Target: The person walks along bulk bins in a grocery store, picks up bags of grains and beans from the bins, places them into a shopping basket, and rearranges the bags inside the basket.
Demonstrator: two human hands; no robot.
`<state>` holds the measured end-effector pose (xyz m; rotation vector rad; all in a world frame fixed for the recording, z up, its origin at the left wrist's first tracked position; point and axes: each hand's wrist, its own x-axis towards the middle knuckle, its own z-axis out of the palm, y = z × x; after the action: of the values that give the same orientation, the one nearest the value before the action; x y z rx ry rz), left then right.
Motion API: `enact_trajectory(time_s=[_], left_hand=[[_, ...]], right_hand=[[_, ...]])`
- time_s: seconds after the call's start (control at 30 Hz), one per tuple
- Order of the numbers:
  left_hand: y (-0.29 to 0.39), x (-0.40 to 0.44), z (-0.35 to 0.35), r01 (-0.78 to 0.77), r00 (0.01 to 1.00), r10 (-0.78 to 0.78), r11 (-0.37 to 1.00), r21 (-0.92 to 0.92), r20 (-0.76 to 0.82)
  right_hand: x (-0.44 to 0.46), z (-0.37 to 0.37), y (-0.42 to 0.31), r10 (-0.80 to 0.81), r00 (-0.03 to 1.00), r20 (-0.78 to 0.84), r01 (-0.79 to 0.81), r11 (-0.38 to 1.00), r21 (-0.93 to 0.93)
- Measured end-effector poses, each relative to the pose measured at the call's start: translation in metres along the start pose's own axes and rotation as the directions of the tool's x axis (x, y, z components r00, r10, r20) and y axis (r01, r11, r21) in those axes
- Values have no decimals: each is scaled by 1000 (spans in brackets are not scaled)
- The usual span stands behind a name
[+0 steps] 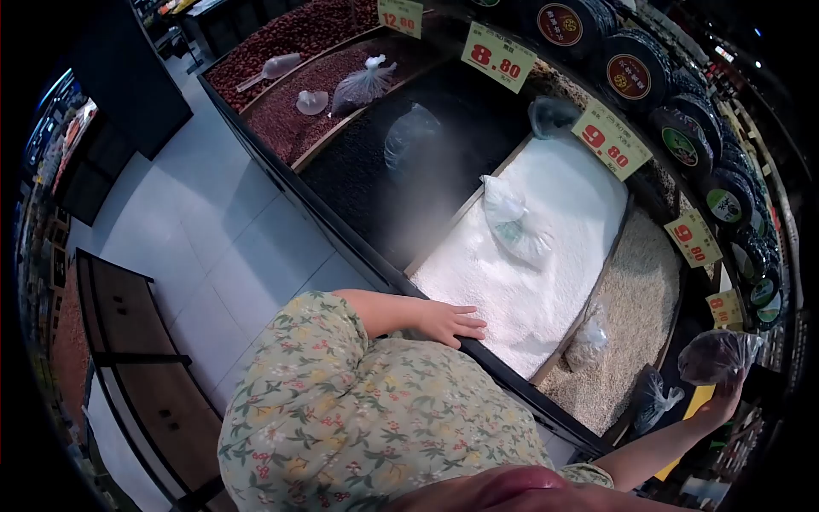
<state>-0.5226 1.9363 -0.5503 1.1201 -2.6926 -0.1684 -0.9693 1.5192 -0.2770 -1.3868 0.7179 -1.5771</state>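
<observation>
My left hand rests flat with fingers spread on the dark front edge of the bin. Its fingertips reach the border of the white grains. Out at the far right, my right hand is raised and closed around the lower part of a clear plastic bag with dark contents, which I cannot make out exactly. A tied clear bag lies on the white grains. Next to them, beige grains carry another plastic bag.
Dark grains, reddish beans and red dried fruit fill further compartments. Price signs stand along the back, before stacked round packages. Tiled floor and a wooden stand lie to the left.
</observation>
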Motion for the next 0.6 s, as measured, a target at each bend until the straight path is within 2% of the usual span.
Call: enact_trajectory(time_s=[0.07,0.1,0.17,0.2,0.23,0.3,0.33,0.37,0.4,0.43,0.47,0.5,0.53,0.6], left_hand=[[-3,0,18,-48,973,35,998,-50,-229],[-4,0,25,-51,971,41,998,-39,-234],[-6,2,37,71,978,-97,987,-141,-186],[-7,3,43,60,958,-58,998,-5,-282],[-7,2,31,62,955,-57,998,9,-290],[21,-1,-19,279,959,-283,956,-90,-31],[35,-14,-66,148,985,-139,985,88,-98],[44,-26,-77,161,984,-152,983,91,-97],[50,-39,-84,287,905,-304,953,-101,-296],[57,-50,-92,357,763,-465,882,-307,-450],[60,-65,-111,395,739,-564,806,-441,-368],[62,-84,-113,447,635,-733,606,-658,-244],[63,-103,-111,457,628,-739,603,-654,-243],[60,-143,-95,251,411,-708,693,-676,-574]], right_hand=[[-23,16,-17,74,982,174,-97,987,126],[-37,29,-24,61,983,175,-85,988,130],[-70,63,-38,140,861,488,-292,923,250],[-86,86,-43,200,812,548,-379,895,235],[-110,122,-61,357,758,545,-503,853,141],[-169,192,-77,225,657,720,-460,876,146],[-196,221,-75,100,629,771,-404,889,215],[-222,249,-73,-28,591,806,-355,889,290],[-248,279,-78,-37,537,843,-357,895,266],[-272,308,-83,-46,482,875,-356,902,244],[-292,335,-87,-51,414,909,-365,906,217],[-311,360,-89,-56,344,937,-370,909,190],[-333,384,-90,-46,318,947,-382,908,173],[-373,427,-84,-44,239,970,-431,890,147]])
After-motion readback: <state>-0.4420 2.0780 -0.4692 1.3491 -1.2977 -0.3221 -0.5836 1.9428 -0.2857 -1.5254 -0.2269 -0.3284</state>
